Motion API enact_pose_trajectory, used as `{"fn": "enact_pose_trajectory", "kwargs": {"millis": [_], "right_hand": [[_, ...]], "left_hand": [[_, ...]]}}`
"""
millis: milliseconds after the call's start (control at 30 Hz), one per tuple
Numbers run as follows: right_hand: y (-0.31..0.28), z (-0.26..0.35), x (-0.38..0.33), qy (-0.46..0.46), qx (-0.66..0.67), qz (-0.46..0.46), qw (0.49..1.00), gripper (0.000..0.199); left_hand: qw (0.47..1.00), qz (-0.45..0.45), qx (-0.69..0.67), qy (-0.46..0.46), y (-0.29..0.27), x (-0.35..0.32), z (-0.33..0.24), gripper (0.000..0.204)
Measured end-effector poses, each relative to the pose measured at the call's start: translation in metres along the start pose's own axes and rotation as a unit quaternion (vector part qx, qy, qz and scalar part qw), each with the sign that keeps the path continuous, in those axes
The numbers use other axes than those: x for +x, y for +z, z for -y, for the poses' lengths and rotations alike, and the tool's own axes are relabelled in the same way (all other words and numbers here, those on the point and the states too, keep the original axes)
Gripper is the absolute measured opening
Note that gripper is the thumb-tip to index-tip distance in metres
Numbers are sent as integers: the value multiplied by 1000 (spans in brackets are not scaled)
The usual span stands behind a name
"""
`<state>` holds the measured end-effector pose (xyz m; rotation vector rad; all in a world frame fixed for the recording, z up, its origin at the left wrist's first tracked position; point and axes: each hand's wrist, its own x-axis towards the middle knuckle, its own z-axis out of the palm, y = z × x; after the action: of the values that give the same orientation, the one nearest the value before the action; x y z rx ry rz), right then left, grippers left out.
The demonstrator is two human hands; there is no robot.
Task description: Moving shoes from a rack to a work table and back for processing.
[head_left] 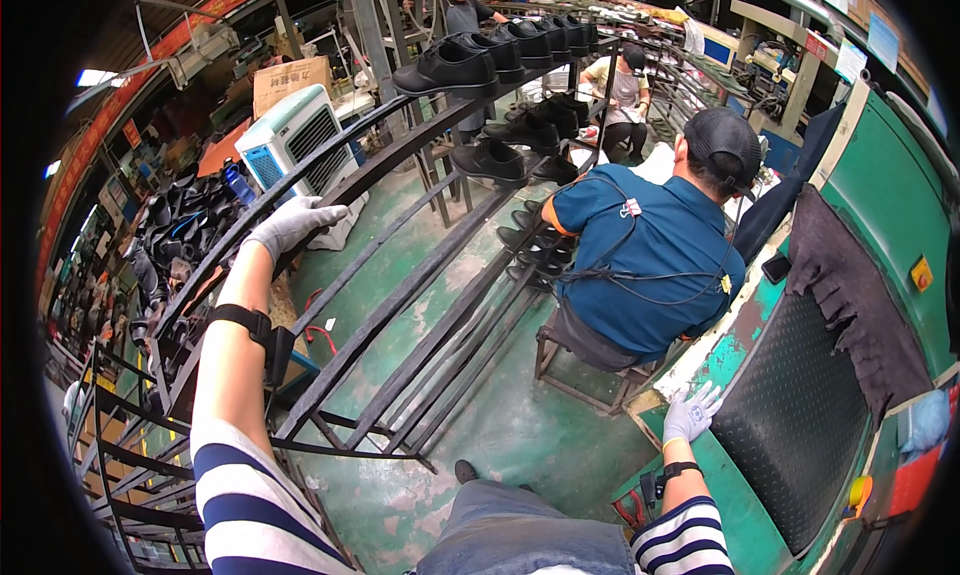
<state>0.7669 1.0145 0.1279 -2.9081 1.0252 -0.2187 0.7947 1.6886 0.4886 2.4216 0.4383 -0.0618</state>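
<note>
My left hand [292, 225], in a grey-white glove, is closed over the upper rail of a black metal shoe rack [360, 365], its thumb side pointing right. Several black lace-up shoes [447, 67] stand in a row on the rack's far top end, and more black shoes [490, 162] sit on the tiers below. The near part of the rails is bare. My right hand [690, 413], also gloved, lies with fingers spread on the edge of a green machine bench [655, 470], beside a dark textured mat [790, 415]. It holds nothing.
A co-worker in a blue shirt [640, 265] sits on a stool [585, 385] between rack and machine, back toward me. Two more people work farther off. An air cooler [295, 140] and a heap of dark shoe parts [185, 225] stand left. Another rack [125, 455] is nearby.
</note>
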Motion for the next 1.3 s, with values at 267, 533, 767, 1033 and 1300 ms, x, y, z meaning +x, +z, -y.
{"fn": "enact_pose_trajectory", "kwargs": {"millis": [267, 533, 767, 1033, 1300], "right_hand": [[-1, 0, 0, 1, -7, 0, 1000, 67], [0, 0, 1, 2, -3, 3, 1000, 67], [1, 0, 1, 4, 1, 2, 1000, 66], [-3, 1, -2, 3, 2, 7, 1000, 68], [-1, -1, 0, 4, 21, 7, 1000, 69]], "left_hand": [[999, -10, 23, -21, 0, -1, 0, 56], [999, -14, 33, 2, 1, 1, 2, 62], [998, -19, 54, -2, 0, -3, -3, 62], [999, -21, 40, 12, -1, -1, 1, 61], [1000, -8, -2, 3, 1, 5, 8, 57]]}}
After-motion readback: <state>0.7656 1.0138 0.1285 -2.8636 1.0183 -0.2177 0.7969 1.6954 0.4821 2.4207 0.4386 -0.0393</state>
